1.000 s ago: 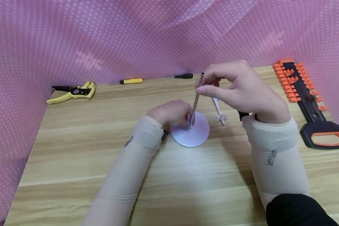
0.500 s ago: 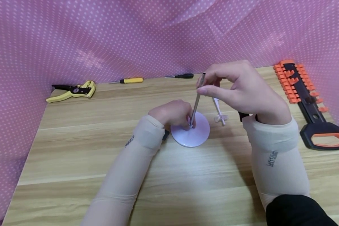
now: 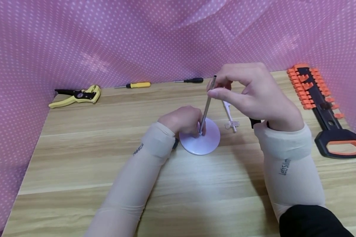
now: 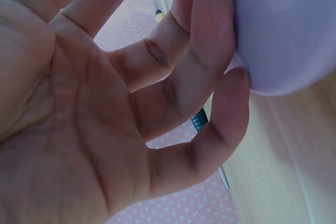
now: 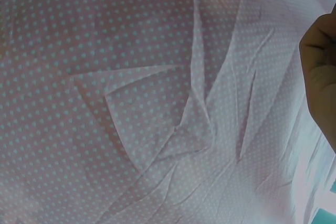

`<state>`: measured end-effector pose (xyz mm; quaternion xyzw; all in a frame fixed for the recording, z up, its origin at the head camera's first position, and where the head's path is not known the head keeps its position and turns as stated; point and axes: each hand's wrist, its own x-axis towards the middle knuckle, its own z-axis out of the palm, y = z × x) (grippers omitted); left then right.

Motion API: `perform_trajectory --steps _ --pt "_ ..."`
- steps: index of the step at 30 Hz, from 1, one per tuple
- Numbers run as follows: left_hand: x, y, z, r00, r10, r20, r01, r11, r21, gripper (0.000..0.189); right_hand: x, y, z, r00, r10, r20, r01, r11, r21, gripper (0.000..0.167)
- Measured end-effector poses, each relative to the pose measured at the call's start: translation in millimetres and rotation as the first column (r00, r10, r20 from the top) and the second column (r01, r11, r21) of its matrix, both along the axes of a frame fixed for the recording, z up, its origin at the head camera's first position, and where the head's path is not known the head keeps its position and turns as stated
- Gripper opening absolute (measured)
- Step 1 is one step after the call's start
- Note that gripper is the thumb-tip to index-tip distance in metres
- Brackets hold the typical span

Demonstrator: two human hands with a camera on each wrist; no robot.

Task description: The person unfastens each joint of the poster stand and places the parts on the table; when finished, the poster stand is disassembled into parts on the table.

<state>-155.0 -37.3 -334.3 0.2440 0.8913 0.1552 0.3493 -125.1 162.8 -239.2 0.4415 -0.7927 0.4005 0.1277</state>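
White disc (image 3: 207, 144), lying flat on the wooden table (image 3: 62, 158), sits in the middle of my head view, with a thin metal rod (image 3: 207, 107) rising from its centre at a slight lean to the right. I have the person's left hand (image 3: 182, 119) curled round the foot of the rod; its fingers cover the far part of the disc, and I can barely make out the joint. Their right hand (image 3: 253, 90) pinches the rod near its top between thumb and finger, the other fingers partly lost behind. Beneath it lies a white plastic piece (image 3: 228, 112) with a clear clip (image 3: 232, 124), its far end hidden by the thumb. A black block (image 3: 176, 143) peeks from under the left cuff; most of it is covered. Against one second ago, I see the left wrist shifted a little to the right and the rod's top tipped very slightly the same way; both grips look unchanged.

From the left wrist, bent fingers touch the disc, which runs out of frame; the rod is out of my sight. Between fingers shows a dark ridged piece (image 4: 197, 120), too little to name.

From the right wrist I get mostly dim pink dotted cloth (image 5: 147, 119); the hand is cropped at the edge, its grip unseen.
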Motion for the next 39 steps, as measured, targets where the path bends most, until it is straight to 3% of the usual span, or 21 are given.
perform_trajectory --steps 11,14,16,19,22,23,26,30,34,39 --pt "1.2 7.5 -1.1 0.998 -0.024 -0.051 0.024 1.0 -0.005 0.017 -0.7 4 0.6 1.0 -0.012 0.001 0.012 1.0 -0.02 0.011" --pt "1.6 9.6 -0.9 0.997 -0.045 -0.069 0.044 0.999 -0.013 0.019 0.4 6 -0.1 0.998 0.019 0.06 -0.008 0.986 -0.168 0.003" --pt "1.6 10.5 -0.8 0.996 -0.055 -0.075 0.054 0.998 -0.023 0.019 2.5 10 0.7 0.993 0.053 0.102 -0.017 0.944 -0.33 0.008" --pt "1.2 10.0 -1.8 0.993 -0.072 -0.089 0.068 0.997 -0.048 0.019 6.4 19 3.7 0.982 0.123 0.145 -0.016 0.814 -0.581 0.02" --pt "1.1 7.9 -3.7 0.994 -0.066 -0.089 0.06 0.996 -0.064 0.019 8.3 27 7.7 0.978 0.136 0.161 0.01 0.735 -0.678 0.025" --pt "1.3 7.0 -4.3 0.994 -0.062 -0.09 0.057 0.996 -0.064 0.019 8.4 28 8.7 0.975 0.146 0.166 0.01 0.723 -0.691 0.025" --pt "2.4 4.6 -5.3 0.994 -0.053 -0.091 0.048 0.997 -0.062 0.019 8.6 29 10.0 0.965 0.184 0.187 -0.002 0.719 -0.695 0.024" --pt "3.6 2.9 -4.9 0.995 -0.044 -0.085 0.04 0.998 -0.051 0.019 8.3 26 10.5 0.954 0.222 0.203 -0.033 0.749 -0.662 0.021" --pt "3.1 3.7 -4.2 0.995 -0.045 -0.086 0.041 0.998 -0.043 0.019 6.7 25 11.5 0.953 0.221 0.207 -0.042 0.773 -0.633 0.019" --pt "1.7 6.8 -2.5 0.992 -0.076 -0.105 0.073 0.997 -0.04 0.018 5.6 26 12.1 0.955 0.198 0.22 -0.02 0.783 -0.621 0.016"
